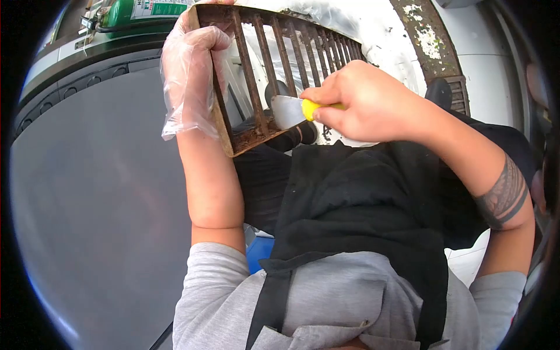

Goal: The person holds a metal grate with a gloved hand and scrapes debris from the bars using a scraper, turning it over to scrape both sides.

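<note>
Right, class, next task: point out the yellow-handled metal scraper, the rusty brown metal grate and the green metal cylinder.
Yellow-handled metal scraper (287,111): head view, on the blade.
Rusty brown metal grate (251,76): head view, on a bar.
Green metal cylinder (121,15): head view, on its side, beside the label.

Floor, viewed from above. Pale tiles (487,73) with thin joints form the right part. A dark strip (415,30), scattered with white flakes (430,44), runs beside them to a slotted drain (458,93). Left of the strip lies white sheeting (398,61), bearing dark crumbs (328,135) and, farther off, crumpled clear plastic (332,16).
</note>
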Tool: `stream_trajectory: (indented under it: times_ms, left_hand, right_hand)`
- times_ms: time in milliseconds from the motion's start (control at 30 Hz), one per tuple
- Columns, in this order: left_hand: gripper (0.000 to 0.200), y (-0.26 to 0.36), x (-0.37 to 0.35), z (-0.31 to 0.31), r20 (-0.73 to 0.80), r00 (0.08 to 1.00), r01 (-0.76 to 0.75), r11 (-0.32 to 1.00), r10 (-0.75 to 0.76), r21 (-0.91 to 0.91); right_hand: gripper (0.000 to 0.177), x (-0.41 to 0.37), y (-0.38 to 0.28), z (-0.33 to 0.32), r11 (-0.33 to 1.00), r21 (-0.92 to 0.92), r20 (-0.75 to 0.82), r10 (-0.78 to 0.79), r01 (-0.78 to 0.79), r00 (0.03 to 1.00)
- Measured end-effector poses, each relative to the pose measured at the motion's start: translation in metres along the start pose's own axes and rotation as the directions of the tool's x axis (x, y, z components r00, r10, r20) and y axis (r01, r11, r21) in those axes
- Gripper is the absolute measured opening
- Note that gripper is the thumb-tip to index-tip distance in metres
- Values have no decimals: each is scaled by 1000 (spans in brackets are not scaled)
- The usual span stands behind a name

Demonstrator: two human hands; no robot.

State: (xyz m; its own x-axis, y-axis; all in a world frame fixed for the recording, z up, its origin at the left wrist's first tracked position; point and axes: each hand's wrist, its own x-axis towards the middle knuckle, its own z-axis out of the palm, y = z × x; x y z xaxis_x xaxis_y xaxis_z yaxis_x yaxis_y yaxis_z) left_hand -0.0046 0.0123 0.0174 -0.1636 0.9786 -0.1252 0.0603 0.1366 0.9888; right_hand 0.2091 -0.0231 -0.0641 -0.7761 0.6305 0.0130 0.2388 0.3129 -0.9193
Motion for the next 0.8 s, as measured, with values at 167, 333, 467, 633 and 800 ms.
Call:
stream_trajectory:
  times_ms: [167, 333, 467, 633, 800]
  left_hand:
    - [54, -10, 1, -3, -76, 994, -83, 996, 85, 24]
    - [52, -4, 1, -5, -72, 997, -14, 1000, 15, 17]
    - [53, -11, 5, -15, 3, 999, -45, 999, 45, 3]
    - [53, -12, 6, -15, -48, 997, -59, 997, 62, 50]
    - [52, -11, 7, -18, -37, 998, -40, 995, 43, 90]
  right_hand:
    - [31, -4, 26, 19, 964, 264, -4, 17, -15, 1000]
    - [28, -3, 31, 25, 949, 299, -55, -91, 103, 994]
    - [30, 0, 35, 32, 939, 332, -33, -85, 91, 996]
    - [27, -2, 31, 51, 843, 537, -74, 22, 21, 997]
    - [29, -6, 12, 20, 650, 643, 294, 280, -406, 914]
